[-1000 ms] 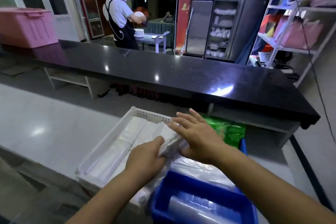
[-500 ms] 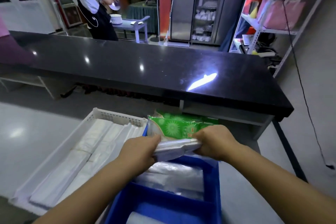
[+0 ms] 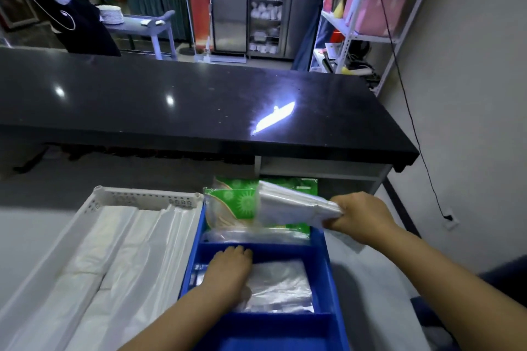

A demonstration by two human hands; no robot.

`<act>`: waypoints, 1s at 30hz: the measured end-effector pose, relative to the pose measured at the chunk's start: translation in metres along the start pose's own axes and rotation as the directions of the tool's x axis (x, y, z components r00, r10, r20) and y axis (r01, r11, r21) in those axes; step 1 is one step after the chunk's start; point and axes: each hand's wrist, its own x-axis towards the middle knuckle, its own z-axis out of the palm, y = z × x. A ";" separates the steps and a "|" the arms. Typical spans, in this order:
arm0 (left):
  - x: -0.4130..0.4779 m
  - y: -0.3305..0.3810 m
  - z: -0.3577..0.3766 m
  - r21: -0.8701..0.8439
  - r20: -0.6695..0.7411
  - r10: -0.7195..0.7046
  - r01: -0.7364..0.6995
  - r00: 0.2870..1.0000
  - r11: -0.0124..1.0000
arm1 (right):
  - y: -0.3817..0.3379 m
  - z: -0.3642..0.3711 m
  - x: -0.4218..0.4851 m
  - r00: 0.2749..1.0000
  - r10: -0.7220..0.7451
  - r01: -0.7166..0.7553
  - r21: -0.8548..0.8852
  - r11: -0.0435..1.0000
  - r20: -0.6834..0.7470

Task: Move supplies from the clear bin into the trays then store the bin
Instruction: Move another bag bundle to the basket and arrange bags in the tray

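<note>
My right hand (image 3: 360, 218) grips a flat stack of clear plastic bags (image 3: 288, 206) and holds it tilted over the far compartment of the blue divided tray (image 3: 328, 271). Green printed packets (image 3: 239, 202) stand in that far compartment. My left hand (image 3: 228, 273) rests palm down in the middle compartment, on or beside a pile of clear plastic bags (image 3: 278, 286); whether it grips anything is hidden. Left of the blue tray lies a white perforated tray (image 3: 142, 198) filled with rows of white plastic bags (image 3: 125, 248). No clear bin is in view.
A long black countertop (image 3: 199, 105) runs across just beyond the trays, with a shelf under it. A metal rack (image 3: 368, 17) with pink bags stands at the right, with a black cable hanging down the wall. A person in an apron (image 3: 65, 0) works at the far left.
My left hand let go of the bag stack and dropped into the blue tray's middle compartment. My right hand alone carried the stack right, over the far compartment. The camera view shifted rightwards.
</note>
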 end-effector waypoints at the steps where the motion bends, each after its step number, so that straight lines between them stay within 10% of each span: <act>1: 0.000 -0.001 0.000 -0.029 0.015 -0.002 0.002 1.000 1.000 | -0.004 0.000 0.000 1.000 0.013 -0.013 0.017 1.000 -0.002; 6: -0.008 -0.006 0.001 -0.266 0.019 -0.008 0.013 1.000 0.964 | -0.032 0.005 0.001 1.000 -0.003 0.003 0.056 0.998 0.001; 19: -0.058 -0.002 0.013 -0.307 -0.086 0.035 -0.060 0.996 0.950 | -0.090 0.063 0.000 0.932 -0.213 0.262 -0.143 0.954 0.292; 30: -0.054 -0.009 0.003 -0.296 -0.043 0.054 -0.064 0.998 0.953 | -0.087 0.087 0.007 0.818 -0.185 0.188 0.051 0.981 0.545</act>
